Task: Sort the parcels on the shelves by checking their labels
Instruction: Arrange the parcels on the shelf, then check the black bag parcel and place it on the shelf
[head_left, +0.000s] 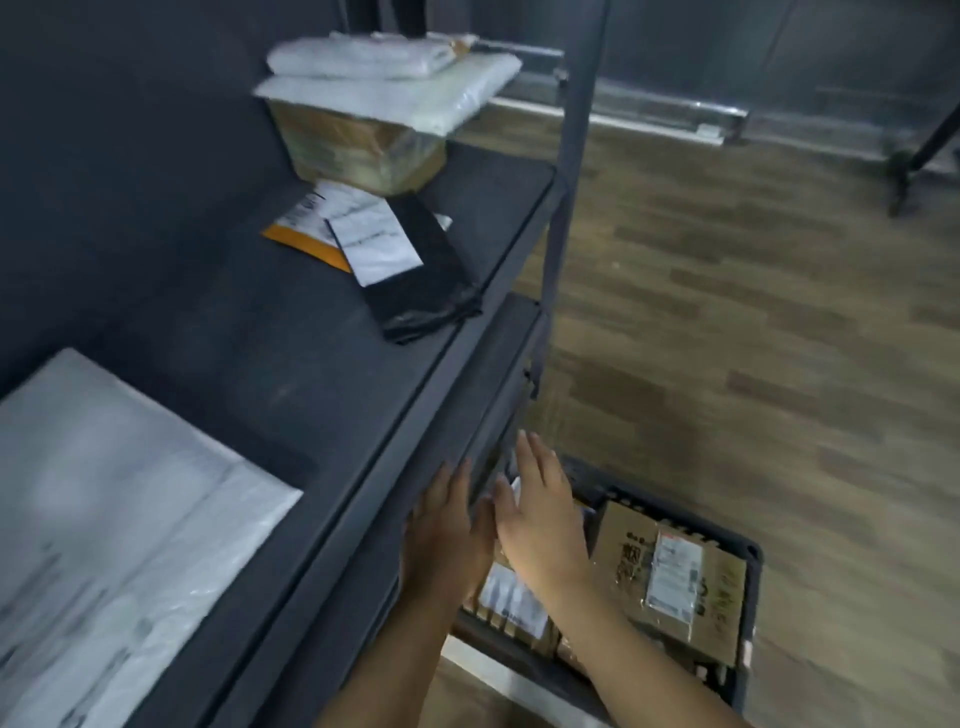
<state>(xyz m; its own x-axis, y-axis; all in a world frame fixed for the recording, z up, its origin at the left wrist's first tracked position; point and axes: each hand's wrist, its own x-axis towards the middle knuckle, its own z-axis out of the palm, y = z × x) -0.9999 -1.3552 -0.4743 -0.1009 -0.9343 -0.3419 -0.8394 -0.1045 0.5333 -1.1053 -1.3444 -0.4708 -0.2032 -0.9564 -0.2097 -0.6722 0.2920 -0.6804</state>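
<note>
L hand (447, 530) and R hand (540, 519), both flat-fingered and empty, are reaching by the dark grey metal shelf (311, 343), approx. half sorted: plastic mailers (415, 280) are sitting shelved, brown cardboard labelled parcels (670, 577) are lying unsorted in the black plastic crate (750, 597).

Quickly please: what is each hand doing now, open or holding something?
Left hand: open, fingers straight, holding nothing.
Right hand: open, fingers straight, holding nothing.

Dark grey wall (104, 156) behind a black metal shelving unit (291, 353), upright post (574, 156) at its right end. Brown-grey wood-plank floor (753, 338), dim even light. Far wall (779, 41) also dark, shiny metal rail (670, 106) along its foot. Black stand leg (924, 150) on the floor's far right edge.
</note>
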